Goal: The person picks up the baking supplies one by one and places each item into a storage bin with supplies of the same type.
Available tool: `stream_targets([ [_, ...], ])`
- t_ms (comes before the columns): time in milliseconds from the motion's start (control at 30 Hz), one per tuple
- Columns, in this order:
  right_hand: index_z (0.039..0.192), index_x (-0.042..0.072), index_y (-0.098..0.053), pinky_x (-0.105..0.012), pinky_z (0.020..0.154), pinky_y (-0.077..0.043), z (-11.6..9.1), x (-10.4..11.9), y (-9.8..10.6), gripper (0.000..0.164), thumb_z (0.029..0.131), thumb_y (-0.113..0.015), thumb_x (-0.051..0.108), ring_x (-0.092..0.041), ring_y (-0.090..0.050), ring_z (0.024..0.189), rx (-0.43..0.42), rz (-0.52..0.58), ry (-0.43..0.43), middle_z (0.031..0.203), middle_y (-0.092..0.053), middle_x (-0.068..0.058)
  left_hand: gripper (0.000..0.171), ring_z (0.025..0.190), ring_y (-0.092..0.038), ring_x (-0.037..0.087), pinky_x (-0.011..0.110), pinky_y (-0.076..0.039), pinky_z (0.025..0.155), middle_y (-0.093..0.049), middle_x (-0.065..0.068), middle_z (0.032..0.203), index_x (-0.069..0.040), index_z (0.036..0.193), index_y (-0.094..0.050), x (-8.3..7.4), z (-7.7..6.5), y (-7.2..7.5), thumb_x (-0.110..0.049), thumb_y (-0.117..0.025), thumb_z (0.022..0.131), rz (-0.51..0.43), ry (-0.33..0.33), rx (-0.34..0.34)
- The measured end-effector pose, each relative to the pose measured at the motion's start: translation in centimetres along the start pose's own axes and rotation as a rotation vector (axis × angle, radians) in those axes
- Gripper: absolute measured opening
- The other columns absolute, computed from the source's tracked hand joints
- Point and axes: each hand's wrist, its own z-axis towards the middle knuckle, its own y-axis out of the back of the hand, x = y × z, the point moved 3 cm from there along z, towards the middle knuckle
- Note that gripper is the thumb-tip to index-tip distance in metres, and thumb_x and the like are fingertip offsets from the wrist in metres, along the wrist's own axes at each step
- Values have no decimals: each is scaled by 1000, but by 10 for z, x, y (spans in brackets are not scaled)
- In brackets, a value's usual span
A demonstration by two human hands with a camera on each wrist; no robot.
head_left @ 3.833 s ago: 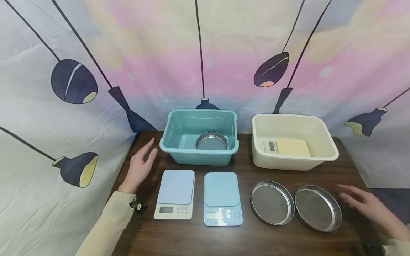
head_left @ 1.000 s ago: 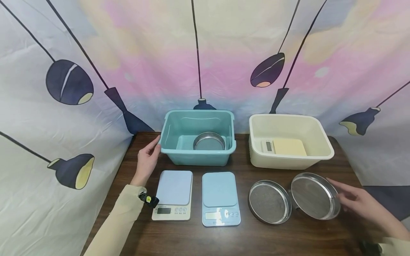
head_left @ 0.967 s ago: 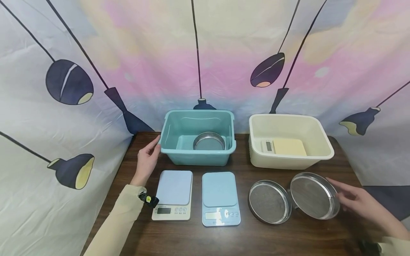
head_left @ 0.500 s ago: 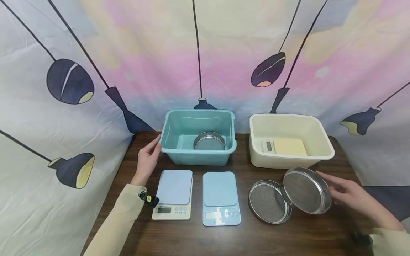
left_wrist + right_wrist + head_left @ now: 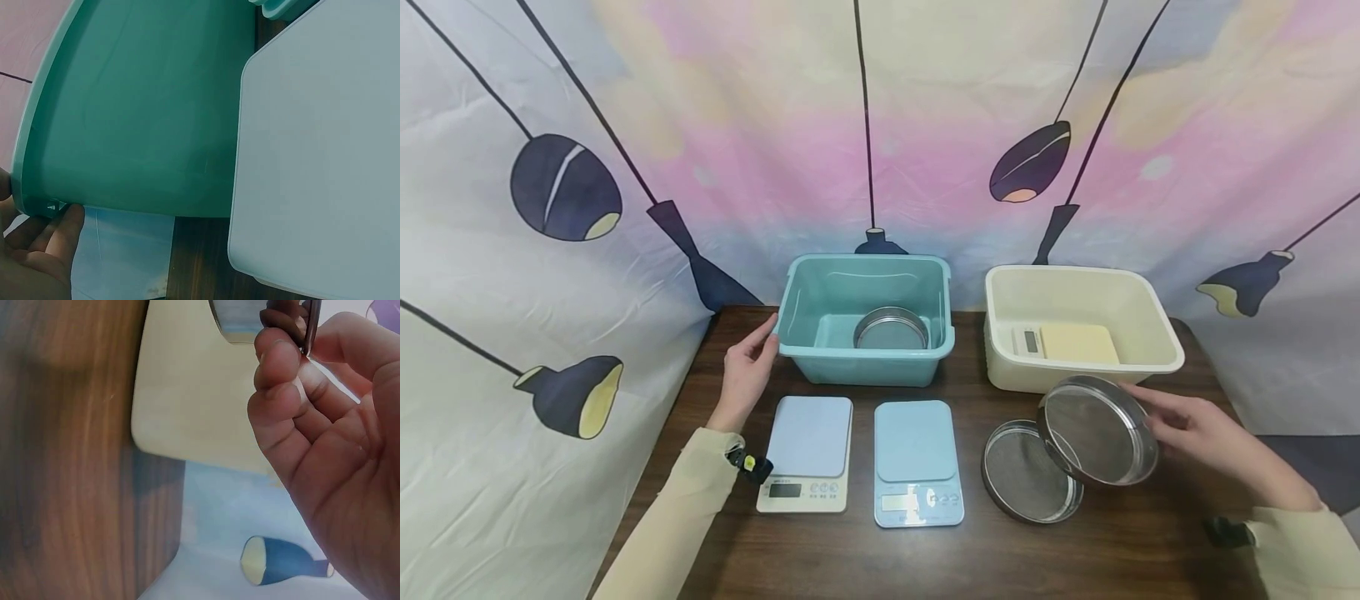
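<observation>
A round metal sieve (image 5: 1090, 433) with a mesh bottom is held raised and slightly tilted. My right hand (image 5: 1202, 425) pinches its right rim; in the right wrist view, the fingers (image 5: 278, 362) close on the dark rim. Below it and to the left, a second sieve (image 5: 1030, 475) lies on the table, partly covered from view. My left hand (image 5: 745, 375) holds the left rim corner of the teal basin (image 5: 865, 367), fingertips (image 5: 72, 219) under the lip in the left wrist view. Inside the basin lies a third sieve (image 5: 891, 329).
A cream basin (image 5: 1075, 379) with a yellow kitchen scale (image 5: 1078, 343) in it stands at the back right. In front of the teal basin lie a white kitchen scale (image 5: 808, 450) and a light blue one (image 5: 917, 458). A printed cloth (image 5: 880, 125) hangs behind the table.
My right hand has taken hold of the right-hand sieve, lifted it, and moved it left and away from me, over the other sieve. My left hand moved to the teal basin's rim earlier and stays.
</observation>
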Motion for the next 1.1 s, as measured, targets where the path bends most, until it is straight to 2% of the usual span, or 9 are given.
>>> stream_targets([
  [67, 152, 12, -55, -27, 48, -47, 2, 6, 1, 54, 100, -63, -2, -6, -50, 54, -9, -19, 15, 72, -51, 9, 41, 112, -66, 31, 6, -50, 81, -61, 22, 142, 2, 146, -57, 0, 0, -1, -8, -56, 107, 4, -7, -4],
  [167, 151, 14, -57, -26, 47, -45, 6, 12, 3, 55, 99, -65, -2, -5, -48, 53, -27, -41, 47, 70, -51, 12, 40, 113, -66, 34, 6, -50, 81, -61, 23, 142, 3, 145, -57, -1, 0, -1, -7, -56, 106, 6, -20, -12],
  [400, 149, 16, -59, -24, 46, -40, 19, 23, 9, 59, 95, -68, -6, -1, -44, 55, -53, -88, 149, 70, -49, 15, 40, 111, -66, 21, 6, -50, 82, -60, 23, 142, 4, 145, -57, 1, 1, 0, -5, -57, 106, -3, -24, -16],
  [500, 147, 13, -61, -23, 46, -40, 26, 29, 11, 56, 95, -69, -6, -1, -43, 56, -39, -91, 160, 71, -51, 14, 40, 115, -66, 26, 6, -50, 83, -60, 23, 143, 4, 145, -57, 3, 2, 0, -5, -56, 106, -10, -25, -16],
  [600, 146, 11, -62, -23, 46, -39, 33, 35, 12, 53, 95, -68, -5, 0, -40, 56, -17, -101, 176, 69, -47, 16, 40, 118, -64, 36, 6, -49, 82, -59, 23, 143, 4, 146, -56, 4, 3, 0, -6, -56, 106, -15, -26, -7],
  [700, 143, 9, -64, -22, 46, -38, 38, 41, 13, 51, 95, -69, -6, 2, -38, 55, -7, -104, 207, 67, -44, 19, 41, 117, -63, 41, 6, -50, 82, -59, 23, 143, 4, 146, -56, 4, 3, -1, -6, -56, 107, -18, -23, 1],
  [1000, 143, 8, -63, -24, 50, -42, 53, 61, 15, 49, 96, -68, -4, 0, -44, 58, 18, -93, 223, 69, -48, 18, 41, 118, -63, 41, 6, -50, 82, -59, 24, 143, 5, 146, -56, 4, 2, -1, -6, -56, 106, -27, -29, -6],
  [1100, 142, 6, -64, -24, 51, -44, 57, 65, 15, 48, 95, -68, -5, 0, -46, 59, 15, -103, 241, 69, -50, 18, 41, 116, -65, 33, 6, -50, 82, -58, 25, 144, 4, 146, -55, 5, 2, -1, -7, -55, 107, -21, -25, -1],
])
